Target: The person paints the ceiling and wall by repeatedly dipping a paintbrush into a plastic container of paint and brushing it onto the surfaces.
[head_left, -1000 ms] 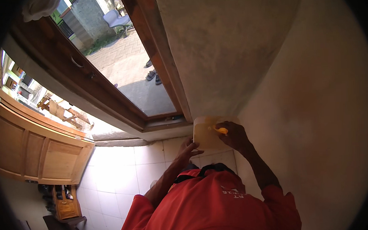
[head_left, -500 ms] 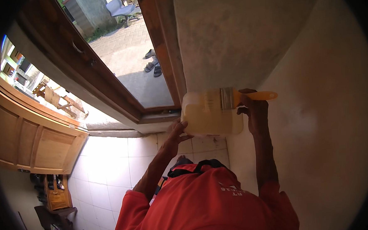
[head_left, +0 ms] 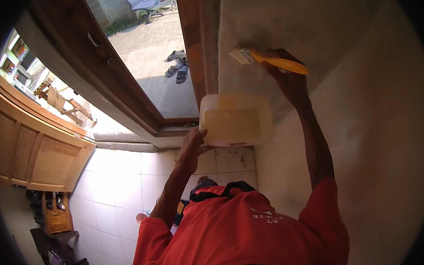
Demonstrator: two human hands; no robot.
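My left hand (head_left: 193, 144) grips the left side of a translucent plastic tub (head_left: 265, 117), which holds a pale yellowish liquid. A wide paintbrush (head_left: 285, 65) with a yellow handle is in my right hand (head_left: 281, 71), my fingers wrapped round the handle near its metal band. The light bristles point left and touch or nearly touch the grey plaster wall (head_left: 301, 12) beside the window. A darker patch shows on the wall just above the brush. The tub is held below the brush, close to the wall and the window's lower corner.
A brown wooden window frame (head_left: 203, 51) stands left of the wall, with sandals (head_left: 177, 69) and a chair (head_left: 143, 1) beyond the glass. Farther left is an open wooden door (head_left: 40, 151). White floor tiles (head_left: 114, 185) lie below; a small wooden cabinet (head_left: 58, 219) stands lower left.
My right hand has lifted the paintbrush from the tub up to the wall, turning its bristles to the left. The tub in my left hand has shifted slightly left and up in view.
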